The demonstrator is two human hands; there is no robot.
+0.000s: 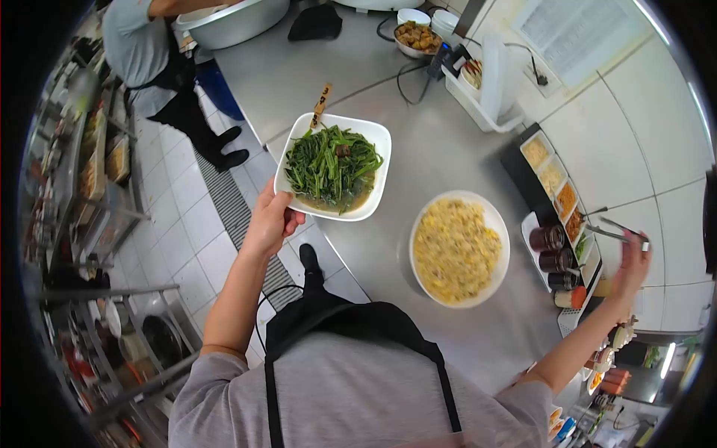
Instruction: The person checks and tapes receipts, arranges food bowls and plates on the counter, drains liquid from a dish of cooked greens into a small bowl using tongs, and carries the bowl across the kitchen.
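My left hand [270, 220] grips the near-left rim of a white square dish [382, 153], thumb on top and fingers curled underneath. In the dish lie cooked leafy greens [325, 163] in some liquid, and a wooden clothespin [321, 103] with dark markings is clipped to its far rim. At the right, my right hand [633, 265] is closed around metal tongs [616, 230], held beside a rack of seasoning containers [553, 178]. Between my hands, a round white bowl [503, 224] filled with yellow, egg-like food [457, 250] stands on the steel counter [373, 257].
Dark jars [549, 239] stand in a white tray near the rack. Farther back are a plastic bin [489, 89], a bowl of brown food [417, 37] and a large basin [239, 22]. A person [160, 63] works at the upper left; metal shelving [149, 328] lines the lower left.
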